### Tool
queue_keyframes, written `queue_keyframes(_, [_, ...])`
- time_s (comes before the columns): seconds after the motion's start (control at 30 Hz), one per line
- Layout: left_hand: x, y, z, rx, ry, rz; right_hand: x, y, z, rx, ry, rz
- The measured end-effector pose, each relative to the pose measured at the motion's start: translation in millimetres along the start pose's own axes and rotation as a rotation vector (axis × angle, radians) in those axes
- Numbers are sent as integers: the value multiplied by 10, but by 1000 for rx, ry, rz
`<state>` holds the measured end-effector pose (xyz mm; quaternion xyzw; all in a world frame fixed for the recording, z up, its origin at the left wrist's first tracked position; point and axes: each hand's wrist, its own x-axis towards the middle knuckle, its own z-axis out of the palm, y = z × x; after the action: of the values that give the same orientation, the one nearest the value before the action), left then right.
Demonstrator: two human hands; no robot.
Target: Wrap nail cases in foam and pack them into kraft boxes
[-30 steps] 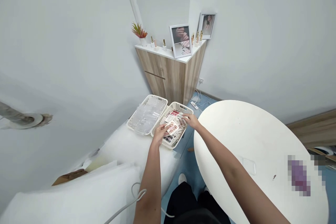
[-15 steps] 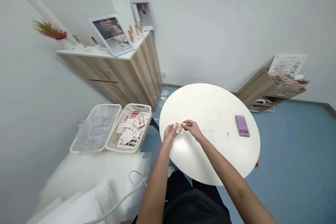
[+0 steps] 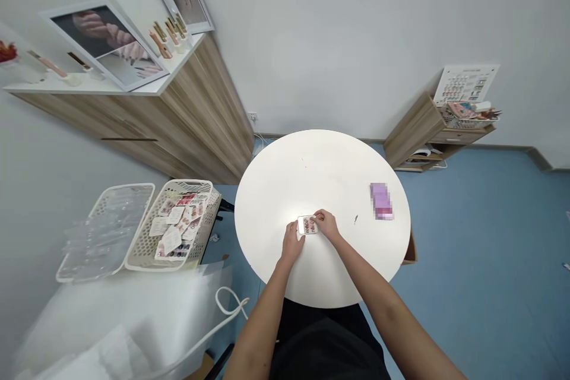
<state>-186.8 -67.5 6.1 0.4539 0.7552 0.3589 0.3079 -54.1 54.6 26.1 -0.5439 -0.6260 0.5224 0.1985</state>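
The nail card (image 3: 307, 224), raised a moment before, had come down to the white table (image 3: 312, 160). I saw my left hand (image 3: 293, 243) and right hand (image 3: 328, 225) pinching its left and right ends.

White walls (image 3: 356, 24), blue floor (image 3: 481, 249), wooden cabinet (image 3: 191, 119)
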Motion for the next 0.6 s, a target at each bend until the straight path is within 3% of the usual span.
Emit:
queue_keyframes(0.2, [-112, -42, 45, 107, -33, 83, -4, 21, 236, -145, 42, -24])
queue_keyframes(0.37, [-178, -72, -25, 257, -77, 176, -153, 179, 121, -269, 246, -124])
queue_keyframes(0.47, [-225, -76, -31, 314, -130, 222, -235, 364, -7, -290, 373, -24])
queue_keyframes(0.6, [-326, -26, 28, 297, -136, 187, -199, 390, -130, -324, 306, 174])
